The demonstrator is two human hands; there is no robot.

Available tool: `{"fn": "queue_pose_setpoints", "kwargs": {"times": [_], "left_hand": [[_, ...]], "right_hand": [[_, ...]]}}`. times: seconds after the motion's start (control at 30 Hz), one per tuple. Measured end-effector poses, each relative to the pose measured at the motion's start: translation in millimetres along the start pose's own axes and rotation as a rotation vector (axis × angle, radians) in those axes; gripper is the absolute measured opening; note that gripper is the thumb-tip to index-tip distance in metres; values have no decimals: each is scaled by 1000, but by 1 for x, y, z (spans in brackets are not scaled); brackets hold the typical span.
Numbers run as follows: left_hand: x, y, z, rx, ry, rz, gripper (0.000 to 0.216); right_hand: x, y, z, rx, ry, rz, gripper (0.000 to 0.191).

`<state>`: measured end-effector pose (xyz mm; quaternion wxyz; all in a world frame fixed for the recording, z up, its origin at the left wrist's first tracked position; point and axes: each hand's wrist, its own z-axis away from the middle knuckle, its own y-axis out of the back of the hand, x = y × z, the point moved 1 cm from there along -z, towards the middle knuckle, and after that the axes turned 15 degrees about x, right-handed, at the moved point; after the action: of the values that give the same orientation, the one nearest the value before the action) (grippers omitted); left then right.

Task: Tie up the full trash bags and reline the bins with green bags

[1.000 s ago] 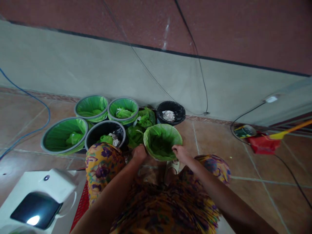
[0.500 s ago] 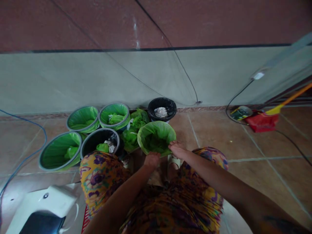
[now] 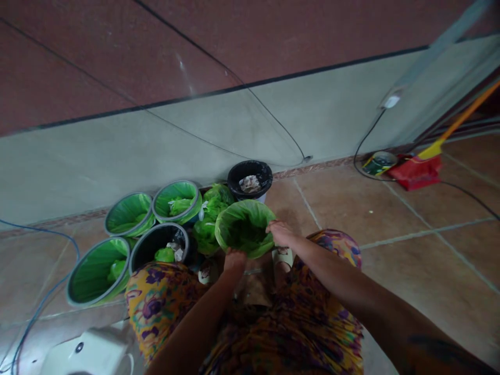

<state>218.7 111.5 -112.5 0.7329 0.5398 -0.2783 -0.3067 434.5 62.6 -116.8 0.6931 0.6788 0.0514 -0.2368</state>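
A green bin bag (image 3: 222, 224) hangs wide open in front of my feet, its mouth forming a round rim. My left hand (image 3: 235, 259) is closed on the near edge of this rim. On the right edge sits my right hand (image 3: 279, 233), fingers wrapped over the bag. Whether a bin stands inside the bag cannot be made out. Just behind it is a black-lined bin (image 3: 234, 182) with crumpled paper in it. Touching distance to its left lie knotted green bags (image 3: 207, 234).
Several lined bins, one a black-lined bin (image 3: 135, 255), stand to the left. A red dustpan (image 3: 416, 174) and a tin (image 3: 378, 163) lie by the wall at right. A blue cable (image 3: 72, 242) crosses the left floor. A white object (image 3: 86, 354) is at lower left.
The view has tilted and turned slightly right. Both hands remain on the bag's rim; my left hand has shifted a little left along with the bag.
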Motion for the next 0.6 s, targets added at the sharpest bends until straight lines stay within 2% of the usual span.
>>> {"fn": "queue_pose_setpoints", "kwargs": {"times": [0.1,0.17,0.23,0.33,0.47,0.6], "left_hand": [[4,11,4,36,32,-49,33],[11,20,6,80,65,-57,38],[22,27,6,112,61,-24,42],[46,31,0,118,-32,76,49],[72,21,-13,82,-117,138,45],[74,3,-22,-30,-64,125,39]], "right_hand": [[-4,23,-4,58,-134,22,46],[-3,35,-5,88,-245,29,42],[-1,40,-6,73,-331,54,35],[3,36,-6,4,-415,94,33],[6,25,-8,-63,-468,74,31],[6,17,-14,-77,-496,57,27]]}}
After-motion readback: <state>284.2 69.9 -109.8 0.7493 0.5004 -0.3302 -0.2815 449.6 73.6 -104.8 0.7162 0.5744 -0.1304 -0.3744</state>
